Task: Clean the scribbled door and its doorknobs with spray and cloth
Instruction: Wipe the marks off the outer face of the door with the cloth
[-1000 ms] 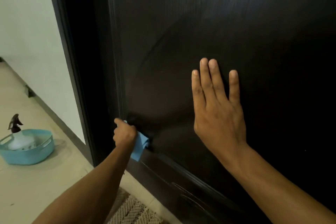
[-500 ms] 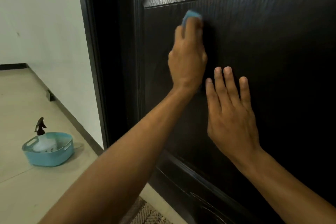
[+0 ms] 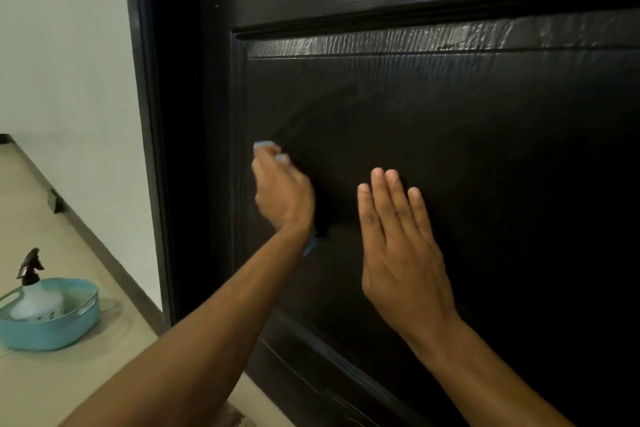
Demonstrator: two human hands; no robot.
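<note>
A black panelled door [image 3: 450, 121] fills most of the view. My left hand [image 3: 284, 196] presses a blue cloth [image 3: 266, 146] against the left part of the recessed panel; the cloth shows above the fingertips and below the wrist. The hand is motion-blurred. My right hand [image 3: 401, 250] lies flat on the panel with fingers together, holding nothing. A spray bottle [image 3: 29, 288] with a black trigger head stands in a basket on the floor at the left. No doorknob is in view.
A light blue plastic basket [image 3: 59, 329] sits on the beige tiled floor [image 3: 45, 218] at lower left. A white wall [image 3: 65, 62] with a dark skirting runs left of the black door frame [image 3: 149, 149]. A woven mat edge shows at the bottom.
My left hand with the cloth went from the panel's lower left corner up near its top, then came back down to mid-height at the left. My right hand stayed flat on the door.
</note>
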